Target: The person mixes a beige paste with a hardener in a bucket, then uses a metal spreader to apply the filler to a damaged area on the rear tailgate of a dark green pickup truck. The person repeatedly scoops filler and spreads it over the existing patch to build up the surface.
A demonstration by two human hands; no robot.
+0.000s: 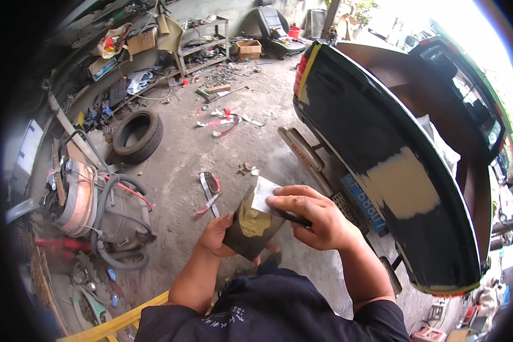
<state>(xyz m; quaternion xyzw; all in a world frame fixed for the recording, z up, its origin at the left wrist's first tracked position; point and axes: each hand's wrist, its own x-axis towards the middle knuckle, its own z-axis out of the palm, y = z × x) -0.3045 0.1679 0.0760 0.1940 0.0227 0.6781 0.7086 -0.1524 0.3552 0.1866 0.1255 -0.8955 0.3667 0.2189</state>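
My left hand [218,233] grips the edge of a dark flat board [247,246] in front of my body. A lump of yellowish body filler [253,222] lies on the board's face. My right hand [320,219] is closed around the dark handle of a putty knife [262,195], whose broad pale blade meets the filler at the board's far side. My right fingers press along the blade's near edge. To the right stands a dark pickup tailgate [347,105] with a smeared beige filler patch [403,183] on it.
A vacuum-like machine with hoses [105,208] stands at the left, below a loose tire [137,135]. Strips of tape [209,194] and scraps lie on the concrete floor [179,162]. Farther back are a metal shelf [205,43], a cardboard box [248,49] and a car seat [276,28].
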